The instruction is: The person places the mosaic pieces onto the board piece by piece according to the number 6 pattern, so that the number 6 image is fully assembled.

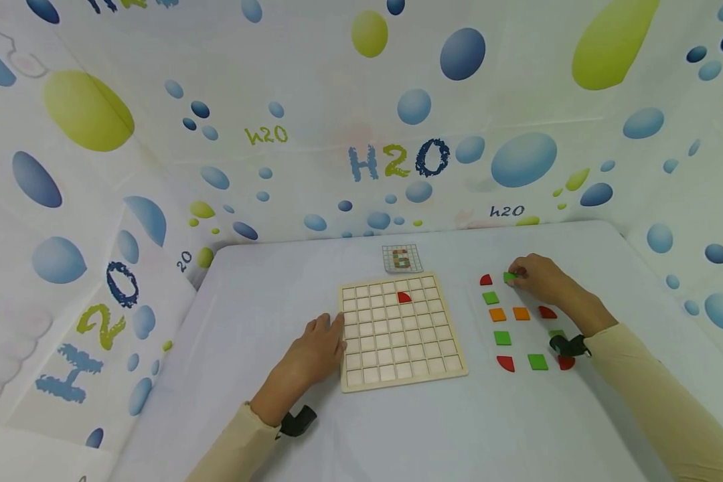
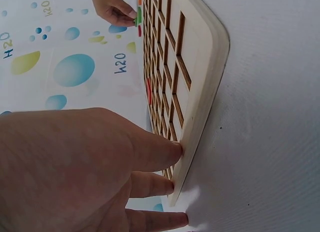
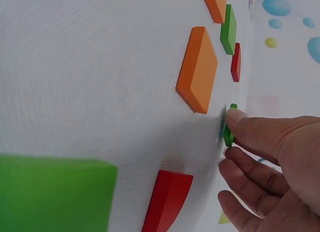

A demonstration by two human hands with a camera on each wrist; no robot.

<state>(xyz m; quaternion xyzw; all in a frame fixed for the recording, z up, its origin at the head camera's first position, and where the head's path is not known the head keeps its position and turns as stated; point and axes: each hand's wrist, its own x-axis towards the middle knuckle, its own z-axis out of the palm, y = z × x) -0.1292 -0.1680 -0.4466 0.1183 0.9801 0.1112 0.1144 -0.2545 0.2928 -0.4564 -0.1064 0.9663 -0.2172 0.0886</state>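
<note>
A wooden grid board [image 1: 397,333] lies on the table, with one red quarter-circle tile [image 1: 404,297] in a cell near its far edge. My left hand [image 1: 316,348] rests at the board's left side, fingertips on the rim in the left wrist view and fingers extended. Over at the back right, my right hand [image 1: 541,278] pinches a green square tile [image 3: 230,126] between thumb and fingers, close over the table. Around that hand lie loose tiles, among them an orange square [image 1: 521,313] and a red quarter-circle [image 1: 486,280].
Behind the board sits a small pattern card [image 1: 402,258] printed with a coloured grid. More tiles, such as a green square [image 1: 537,362] and a red quarter-circle [image 1: 505,363], are spread at the right. A printed curtain [image 1: 313,154] rises behind the table.
</note>
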